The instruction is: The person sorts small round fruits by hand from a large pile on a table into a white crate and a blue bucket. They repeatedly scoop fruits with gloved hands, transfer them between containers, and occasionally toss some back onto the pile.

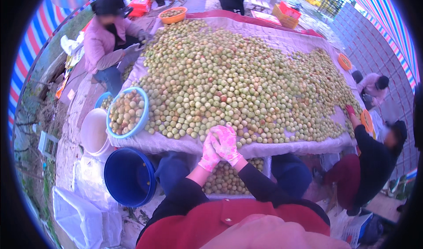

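My left hand (210, 153) and my right hand (226, 142), both in pink-patterned gloves, are together at the near edge of a cloth-covered table (264, 149). The right lies partly over the left; a pale round shape shows between them, but I cannot tell whether they hold a fruit. A large spread of small round green fruits (211, 83), some reddish, begins just past my fingertips. Below my forearms, between my knees, a crate (267, 166) holds more of these fruits.
Left of me are a light-blue basin of fruit (146, 111), a white bucket (94, 131) and a dark-blue bucket (130, 178). Orange basins (173, 20) stand around the table's edges. One person (105, 44) sits at the far left; others (373, 156) are at the right.
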Demonstrator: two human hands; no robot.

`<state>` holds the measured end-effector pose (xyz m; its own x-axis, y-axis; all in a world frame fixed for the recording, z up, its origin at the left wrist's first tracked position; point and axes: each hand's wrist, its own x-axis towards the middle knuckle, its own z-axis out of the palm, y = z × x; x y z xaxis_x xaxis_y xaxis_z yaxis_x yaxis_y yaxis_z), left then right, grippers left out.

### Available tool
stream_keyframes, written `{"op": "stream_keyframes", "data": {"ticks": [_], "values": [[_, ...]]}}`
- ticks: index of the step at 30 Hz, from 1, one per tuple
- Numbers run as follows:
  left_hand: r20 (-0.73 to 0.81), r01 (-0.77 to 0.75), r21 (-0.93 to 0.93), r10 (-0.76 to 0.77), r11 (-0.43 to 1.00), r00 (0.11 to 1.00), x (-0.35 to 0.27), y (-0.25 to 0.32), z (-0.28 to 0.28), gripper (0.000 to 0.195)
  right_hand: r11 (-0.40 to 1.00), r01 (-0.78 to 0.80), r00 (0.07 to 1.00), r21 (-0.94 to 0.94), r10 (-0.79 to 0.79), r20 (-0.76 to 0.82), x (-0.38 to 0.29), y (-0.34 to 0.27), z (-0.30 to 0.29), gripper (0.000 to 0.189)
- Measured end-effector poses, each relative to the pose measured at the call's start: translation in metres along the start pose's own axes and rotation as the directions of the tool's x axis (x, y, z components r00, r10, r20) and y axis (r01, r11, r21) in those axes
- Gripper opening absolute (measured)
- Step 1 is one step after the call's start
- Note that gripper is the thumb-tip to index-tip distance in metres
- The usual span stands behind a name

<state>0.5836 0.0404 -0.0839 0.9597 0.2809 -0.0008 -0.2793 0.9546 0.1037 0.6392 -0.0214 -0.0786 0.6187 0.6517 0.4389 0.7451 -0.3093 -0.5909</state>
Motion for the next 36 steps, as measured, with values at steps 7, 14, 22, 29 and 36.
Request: {"op": "stream_keyframes", "data": {"ticks": [7,14,22,29,36], "values": [[-0.085,0.077,-0.059,-0.082,0.995,0.993,-0.001,-0.007,-0.031,0.039,0.997,0.044,0.999,-0.068,-0.044,-0.005,-0.011,-0.004,-0.01,0.041],[-0.147,0.118,0.005,-0.116,0.993,0.982,-0.004,-0.006,-0.024,0.042,0.999,-0.018,0.997,-0.048,0.022,0.071,-0.019,0.001,-0.016,0.043],[-0.192,0.152,0.066,-0.137,0.986,0.972,-0.008,-0.001,-0.027,0.048,0.988,0.048,0.998,-0.146,-0.041,0.051,-0.019,0.005,-0.015,0.041],[-0.197,0.152,0.071,-0.135,0.986,0.971,-0.011,0.004,-0.026,0.049,0.986,0.051,0.998,-0.162,-0.044,0.042,-0.017,-0.005,-0.021,0.038],[-0.188,0.13,0.062,-0.116,0.99,0.975,-0.015,0.015,-0.026,0.048,0.974,0.087,0.996,-0.208,-0.08,0.043,0.008,-0.026,0.008,0.035]]}}
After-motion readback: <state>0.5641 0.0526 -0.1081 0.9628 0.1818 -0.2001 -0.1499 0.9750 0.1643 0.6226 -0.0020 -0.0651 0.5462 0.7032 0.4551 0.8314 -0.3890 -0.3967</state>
